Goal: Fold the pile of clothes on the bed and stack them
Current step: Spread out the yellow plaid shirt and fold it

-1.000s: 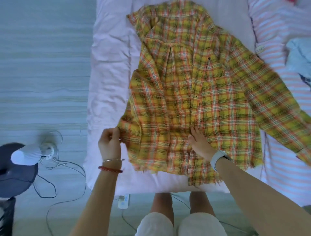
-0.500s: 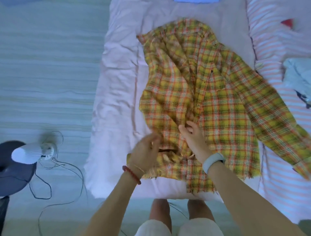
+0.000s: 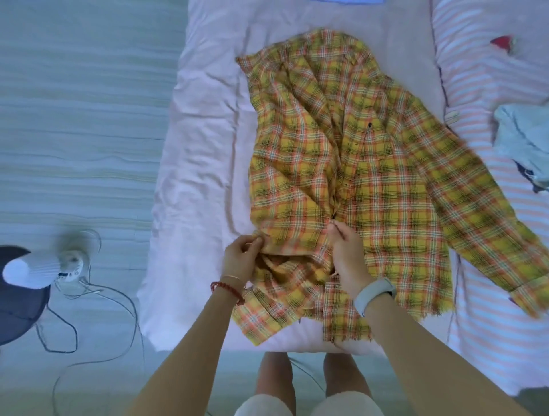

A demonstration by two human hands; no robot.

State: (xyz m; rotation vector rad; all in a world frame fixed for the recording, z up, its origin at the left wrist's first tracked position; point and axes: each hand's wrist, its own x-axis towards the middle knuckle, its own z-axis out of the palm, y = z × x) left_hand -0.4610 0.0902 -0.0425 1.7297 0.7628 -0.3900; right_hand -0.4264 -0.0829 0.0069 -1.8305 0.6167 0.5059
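Note:
A yellow and orange plaid shirt (image 3: 371, 166) lies spread on the pink bed sheet (image 3: 202, 148), collar away from me, its right sleeve stretched out over the striped cover. The shirt's left side is folded in over the body. My left hand (image 3: 242, 259) pinches a bunched fold of the plaid cloth near the hem. My right hand (image 3: 346, 255) rests on the shirt's front edge beside it, fingers curled into the cloth at the button line.
A pink-and-white striped cover (image 3: 490, 267) lies at the right with a light blue garment (image 3: 525, 142) on it. A blue item (image 3: 347, 1) shows at the far edge. On the floor at left stand a small fan (image 3: 32, 267) and cables (image 3: 98, 320).
My left hand carried the shirt's left sleeve and side inward over the body and now holds the fold near the hem. The right hand stayed near the button line.

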